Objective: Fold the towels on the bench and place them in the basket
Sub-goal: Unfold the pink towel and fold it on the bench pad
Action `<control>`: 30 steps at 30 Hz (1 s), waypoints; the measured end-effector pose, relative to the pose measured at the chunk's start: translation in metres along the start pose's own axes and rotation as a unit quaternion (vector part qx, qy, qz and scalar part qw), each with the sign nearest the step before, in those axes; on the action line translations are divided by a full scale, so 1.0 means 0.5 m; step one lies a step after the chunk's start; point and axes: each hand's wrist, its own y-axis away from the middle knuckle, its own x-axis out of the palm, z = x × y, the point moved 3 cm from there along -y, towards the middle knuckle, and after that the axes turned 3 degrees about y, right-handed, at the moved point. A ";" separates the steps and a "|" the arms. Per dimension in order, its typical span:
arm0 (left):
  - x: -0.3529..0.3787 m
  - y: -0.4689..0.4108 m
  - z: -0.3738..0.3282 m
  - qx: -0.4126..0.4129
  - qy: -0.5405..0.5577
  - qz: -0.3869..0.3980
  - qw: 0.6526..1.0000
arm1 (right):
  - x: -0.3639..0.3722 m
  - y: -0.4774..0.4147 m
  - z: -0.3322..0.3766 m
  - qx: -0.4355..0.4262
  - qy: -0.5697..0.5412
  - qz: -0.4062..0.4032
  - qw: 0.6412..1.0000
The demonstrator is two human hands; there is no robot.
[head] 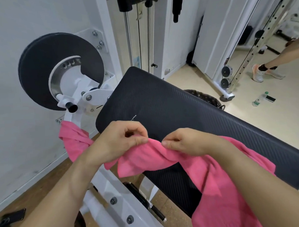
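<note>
Left hand (122, 142): thumb and forefinger are curled together and pinch the upper edge of the pink towel (164, 157); the remaining fingers are folded under. Right hand (186, 142): thumb and forefinger pinch the same edge, just beside the left hand, with a short bunched span of cloth between the two grips.

The towel is soft, fine-napped fabric, twisted and creased. It lies over the near edge of the bench (170, 109). Its long axis runs left to right: one end trails under the left forearm toward the white machine frame (104, 189); the other drapes over the pad edge and hangs down at lower right.

The bench pad is black with a fine ribbed weave and rounded corners, and it stretches well beyond the hands toward its far edge. A short white thread (134, 117) lies on it near the left hand.

Room on the left is tight: a round black disc (40, 63) and the frame stand just beside the pad end. To the right, beige floor holds a bottle (259, 99), and another person's legs (270, 67) are well apart.
</note>
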 end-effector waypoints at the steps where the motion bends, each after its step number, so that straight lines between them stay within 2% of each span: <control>1: -0.004 -0.002 -0.007 0.005 0.007 -0.001 1.000 | 0.002 -0.008 -0.002 -0.001 -0.018 0.005 1.000; 4: -0.013 0.003 -0.011 -0.004 -0.012 -0.004 1.000 | 0.003 -0.021 -0.010 0.006 -0.095 0.002 0.995; 5: -0.014 0.009 -0.007 -0.011 -0.022 -0.001 1.000 | 0.001 -0.023 -0.013 0.013 -0.090 -0.008 0.996; 7: -0.010 0.023 0.011 -0.023 -0.028 0.010 0.999 | 0.000 -0.030 -0.019 0.022 -0.018 -0.063 0.998; 9: 0.005 0.039 0.044 -0.031 -0.082 0.039 0.995 | 0.014 -0.032 -0.021 0.025 0.068 -0.104 0.992; 11: 0.030 0.056 0.094 -0.063 -0.181 0.117 0.974 | 0.052 -0.037 -0.020 0.027 0.155 -0.097 0.983; 13: 0.054 0.077 0.146 -0.106 -0.202 0.159 0.961 | 0.092 -0.043 -0.023 0.036 0.254 -0.104 0.961; 14: 0.063 0.083 0.162 -0.111 -0.180 0.131 0.969 | 0.103 -0.046 -0.022 0.036 0.284 -0.128 0.949; 16: 0.067 0.078 0.183 -0.089 -0.140 -0.007 0.986 | 0.116 -0.051 -0.022 0.032 0.295 -0.172 0.939; 18: 0.067 0.059 0.203 -0.084 -0.153 -0.130 0.976 | 0.119 -0.053 -0.023 0.036 0.271 -0.193 0.942; 19: 0.069 0.045 0.213 -0.109 -0.156 -0.153 0.970 | 0.117 -0.053 -0.024 0.044 0.255 -0.198 0.945; 22: 0.083 0.015 0.233 -0.222 -0.118 -0.150 0.956 | 0.107 -0.050 -0.023 0.061 0.175 -0.209 0.960; 24: 0.088 0.014 0.235 -0.240 -0.031 -0.178 0.954 | 0.093 -0.045 -0.026 0.062 0.085 -0.203 0.973; 27: 0.064 0.019 0.218 -0.202 0.181 -0.225 0.936 | 0.050 -0.034 -0.025 0.073 -0.095 -0.150 0.981; 30: 0.025 -0.017 0.156 -0.095 0.166 -0.185 0.964 | 0.003 -0.045 0.005 0.063 -0.195 -0.060 0.977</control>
